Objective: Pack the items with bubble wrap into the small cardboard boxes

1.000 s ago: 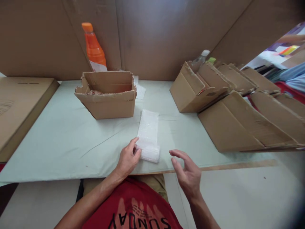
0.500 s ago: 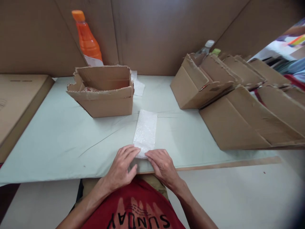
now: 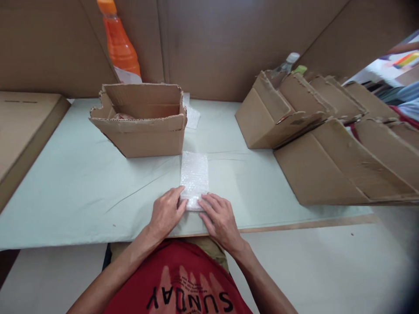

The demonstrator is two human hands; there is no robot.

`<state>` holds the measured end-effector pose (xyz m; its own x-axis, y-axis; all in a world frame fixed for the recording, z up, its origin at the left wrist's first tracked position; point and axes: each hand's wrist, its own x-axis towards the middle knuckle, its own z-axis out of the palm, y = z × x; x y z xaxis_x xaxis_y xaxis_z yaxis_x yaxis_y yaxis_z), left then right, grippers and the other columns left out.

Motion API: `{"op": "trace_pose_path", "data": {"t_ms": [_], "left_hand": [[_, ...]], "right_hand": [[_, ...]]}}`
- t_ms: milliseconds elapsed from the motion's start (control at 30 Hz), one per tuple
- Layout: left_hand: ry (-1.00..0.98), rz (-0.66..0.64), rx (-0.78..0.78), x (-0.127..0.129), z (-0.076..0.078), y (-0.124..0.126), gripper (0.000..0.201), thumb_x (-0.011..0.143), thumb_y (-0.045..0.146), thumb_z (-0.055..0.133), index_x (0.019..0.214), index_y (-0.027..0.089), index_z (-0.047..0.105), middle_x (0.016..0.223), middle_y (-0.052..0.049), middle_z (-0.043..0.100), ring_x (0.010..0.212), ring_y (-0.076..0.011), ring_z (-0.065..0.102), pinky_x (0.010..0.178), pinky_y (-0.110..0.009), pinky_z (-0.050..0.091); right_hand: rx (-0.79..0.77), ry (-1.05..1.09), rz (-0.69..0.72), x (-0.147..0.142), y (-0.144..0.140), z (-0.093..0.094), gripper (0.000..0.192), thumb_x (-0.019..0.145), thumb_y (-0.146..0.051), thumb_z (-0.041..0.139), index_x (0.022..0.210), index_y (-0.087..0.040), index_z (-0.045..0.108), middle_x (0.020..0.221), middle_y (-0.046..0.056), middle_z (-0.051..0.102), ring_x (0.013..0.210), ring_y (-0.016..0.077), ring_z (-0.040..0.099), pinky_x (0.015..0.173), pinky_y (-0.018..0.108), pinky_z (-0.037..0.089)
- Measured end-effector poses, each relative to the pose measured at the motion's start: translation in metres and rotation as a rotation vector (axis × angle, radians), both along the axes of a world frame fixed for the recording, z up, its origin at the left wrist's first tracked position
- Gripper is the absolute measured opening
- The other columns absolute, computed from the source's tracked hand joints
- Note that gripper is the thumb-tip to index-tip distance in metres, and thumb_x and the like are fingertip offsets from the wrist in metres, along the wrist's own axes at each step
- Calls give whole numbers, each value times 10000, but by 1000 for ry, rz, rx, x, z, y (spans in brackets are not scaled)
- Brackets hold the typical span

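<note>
A white bubble wrap piece (image 3: 194,172), flat and oblong, lies on the pale green tabletop, its near end showing a folded band. My left hand (image 3: 166,211) is at its lower left edge, thumb and forefinger apart and their tips touching the wrap. From the other side, my right hand (image 3: 220,218) rests its outstretched fingertips on the lower right corner, the thumb apart below. Neither hand is closed around it. Whether anything lies inside the wrap I cannot tell.
An open cardboard box (image 3: 147,137) stands beyond the wrap, an orange bottle (image 3: 122,50) behind it. More open boxes (image 3: 314,161) line the right side, one holding a clear bottle (image 3: 288,63). A flat carton (image 3: 26,126) lies at left. White scraps (image 3: 192,117) lie behind the near box.
The bubble wrap has turned slightly and now lies straighter. My left thumb has moved up to the wrap's edge, and my right fingers have spread over its corner. The view has shifted a little.
</note>
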<state>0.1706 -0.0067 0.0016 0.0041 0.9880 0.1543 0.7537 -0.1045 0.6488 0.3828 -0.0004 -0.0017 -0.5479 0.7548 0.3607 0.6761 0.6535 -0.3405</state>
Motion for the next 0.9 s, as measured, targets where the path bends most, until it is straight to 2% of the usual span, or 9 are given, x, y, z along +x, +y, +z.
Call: {"op": "trace_pose_path", "data": {"t_ms": [133, 233, 333, 400, 467, 567, 667, 800, 900], "left_hand": [[-40, -145, 215, -5, 5, -10, 348, 918, 263, 602, 1251, 164, 601, 1229, -147, 661, 1137, -264, 615, 973, -422, 507], [-92, -236, 207, -9, 5, -19, 325, 934, 184, 550, 1257, 185, 590, 1124, -108, 703, 1036, -226, 638, 911, -386, 517], [-83, -159, 124, -8, -1, -16, 295, 942, 183, 529, 1226, 170, 608, 952, -74, 723, 852, -200, 644, 789, -344, 520], [-38, -100, 92, -7, -5, -7, 286, 935, 208, 548, 1206, 162, 623, 916, -71, 721, 822, -205, 642, 775, -349, 516], [4, -63, 88, -4, -7, 2, 282, 936, 218, 547, 1197, 154, 630, 920, -79, 716, 846, -219, 645, 796, -365, 517], [7, -67, 154, -2, -5, 6, 307, 937, 240, 556, 1221, 139, 616, 1095, -134, 693, 1024, -257, 635, 904, -409, 511], [-39, -177, 224, -2, -1, -4, 375, 917, 227, 577, 1287, 164, 578, 1250, -147, 649, 1161, -272, 589, 995, -436, 475], [-114, -205, 110, -3, 0, -17, 424, 908, 162, 534, 1330, 199, 543, 1056, -78, 710, 973, -220, 637, 885, -375, 506], [-52, -124, 55, -4, -3, -11, 420, 903, 217, 559, 1322, 185, 551, 1015, -83, 706, 933, -235, 636, 854, -388, 509]], "right_hand": [[-88, 107, -7, -4, 8, 2, 234, 979, -181, 540, 1172, -210, 668, 1052, 83, 754, 966, 230, 672, 853, 401, 494], [-198, 186, 28, -1, 8, 7, 218, 996, -239, 543, 1179, -209, 656, 975, 59, 763, 842, 196, 684, 797, 363, 512], [-147, 195, -42, 2, 4, 9, 245, 989, -264, 549, 1210, -211, 640, 1073, 86, 741, 950, 223, 679, 827, 381, 510], [-45, 167, -96, 2, 2, 9, 272, 975, -268, 566, 1237, -220, 625, 1177, 112, 700, 1068, 255, 646, 877, 413, 491], [6, 103, -82, 1, 2, 8, 299, 954, -262, 592, 1251, -230, 617, 1252, 124, 666, 1144, 279, 608, 921, 443, 469], [-19, 19, -21, -4, 5, 5, 297, 937, -222, 604, 1232, -223, 633, 1273, 124, 669, 1156, 297, 594, 930, 466, 458], [-102, 99, -14, -6, 10, 4, 262, 962, -200, 568, 1209, -213, 651, 1137, 104, 728, 1034, 261, 646, 882, 438, 479], [-270, 214, 57, -1, 6, 9, 283, 985, -267, 552, 1254, -236, 637, 994, 65, 749, 880, 211, 673, 811, 379, 522], [-155, 169, -4, 1, 1, 13, 322, 970, -271, 572, 1286, -217, 608, 1197, 123, 695, 1058, 257, 641, 879, 419, 507]]}}
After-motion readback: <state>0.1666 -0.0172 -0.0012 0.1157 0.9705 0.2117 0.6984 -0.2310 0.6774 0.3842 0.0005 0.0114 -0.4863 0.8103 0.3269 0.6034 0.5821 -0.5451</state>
